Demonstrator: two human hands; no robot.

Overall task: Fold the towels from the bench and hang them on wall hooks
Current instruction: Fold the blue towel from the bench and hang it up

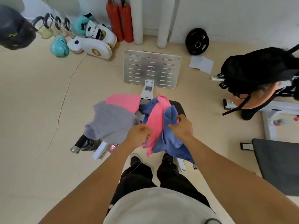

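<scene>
Head view: soft crumpled towels point(157, 120), grips point(182, 126).

Red extinguishers point(120, 21) by wall; boxing gloves point(84, 38); weight plate point(197, 41) on floor.

Towels point(155, 120) heaped on bench point(178, 105), footplate point(152, 68) behind, boxing gloves point(90, 39) far left

bench point(179, 107): top almost wholly hidden under towels | left hand point(138, 133): fingertips blurred, grip unclear | black bag point(13, 28), 10 o'clock: cut by left edge | dark pad point(278, 165), 4 o'clock: cut by right edge
</scene>
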